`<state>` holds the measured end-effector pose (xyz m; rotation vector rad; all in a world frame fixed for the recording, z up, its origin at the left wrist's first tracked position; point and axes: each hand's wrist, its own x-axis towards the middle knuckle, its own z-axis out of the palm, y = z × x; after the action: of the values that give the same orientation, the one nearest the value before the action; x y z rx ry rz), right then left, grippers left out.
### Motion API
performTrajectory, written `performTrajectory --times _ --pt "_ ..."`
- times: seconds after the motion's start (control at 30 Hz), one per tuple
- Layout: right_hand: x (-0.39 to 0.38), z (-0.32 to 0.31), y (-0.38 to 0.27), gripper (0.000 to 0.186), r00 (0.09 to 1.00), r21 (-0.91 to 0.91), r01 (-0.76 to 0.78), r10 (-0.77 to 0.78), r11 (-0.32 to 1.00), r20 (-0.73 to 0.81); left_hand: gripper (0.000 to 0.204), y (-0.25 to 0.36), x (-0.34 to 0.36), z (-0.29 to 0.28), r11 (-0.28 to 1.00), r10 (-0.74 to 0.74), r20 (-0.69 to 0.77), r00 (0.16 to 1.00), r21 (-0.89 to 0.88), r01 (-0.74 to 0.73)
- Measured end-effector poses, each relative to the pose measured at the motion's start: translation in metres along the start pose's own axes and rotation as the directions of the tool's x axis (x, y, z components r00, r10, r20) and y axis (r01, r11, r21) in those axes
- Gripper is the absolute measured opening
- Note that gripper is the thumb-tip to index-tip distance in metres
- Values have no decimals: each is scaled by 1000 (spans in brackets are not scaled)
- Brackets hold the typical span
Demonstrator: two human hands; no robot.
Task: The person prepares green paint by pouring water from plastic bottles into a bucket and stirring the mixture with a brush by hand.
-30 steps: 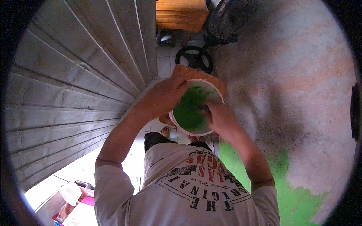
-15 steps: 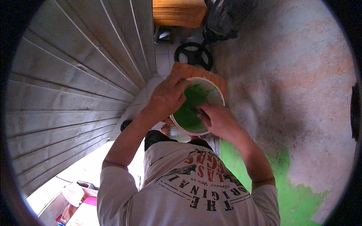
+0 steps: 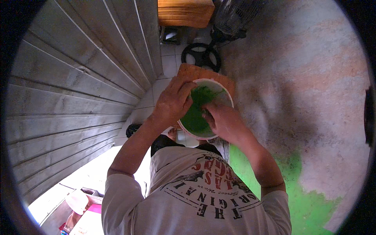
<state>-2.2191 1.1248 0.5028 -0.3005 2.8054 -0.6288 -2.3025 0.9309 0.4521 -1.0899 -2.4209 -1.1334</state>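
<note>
A round white bucket or tub (image 3: 224,95) with a pale rim stands before me, above an orange-brown surface. Inside lies a bright green mass (image 3: 194,119), paint-like, smeared up the far wall. My left hand (image 3: 172,100) is closed over the bucket's left rim, thumb side toward the inside. My right hand (image 3: 224,120) reaches in over the right rim with its fingers curled down at the green contents. Whatever those fingers pinch, if anything, is hidden by the hand and the dim light.
The orange-brown seat or board (image 3: 192,71) sits under the bucket. Beyond it are a standing fan (image 3: 237,17) with a black round base (image 3: 196,58) and an orange cloth-covered piece (image 3: 184,13). Grey panelling (image 3: 78,78) rises left; a patchy wall (image 3: 313,98), partly green below, rises right.
My right hand has shifted slightly up and left within the bucket. My left hand keeps its hold on the rim, and the bucket has barely moved.
</note>
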Motion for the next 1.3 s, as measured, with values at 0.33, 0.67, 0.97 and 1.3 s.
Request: performTrajectory --times 0.33,0.67,0.97,1.3 --pt "-11 -14 7 22 972 -157 -170 191 973 134 51 2 -3 1 998 49 -81 995 44 -46" --pt "3 16 -8 25 993 16 105 -104 994 -54 55 -2 -6 4 1000 26 -122 992 -10 -28" --pt "-16 -13 4 23 975 -75 -62 77 995 209 52 4 -7 0 999 48 -139 989 0 -49" --pt "9 13 6 19 957 -92 109 -130 990 -258 54 0 -7 5 998 45 -142 989 -28 -50"
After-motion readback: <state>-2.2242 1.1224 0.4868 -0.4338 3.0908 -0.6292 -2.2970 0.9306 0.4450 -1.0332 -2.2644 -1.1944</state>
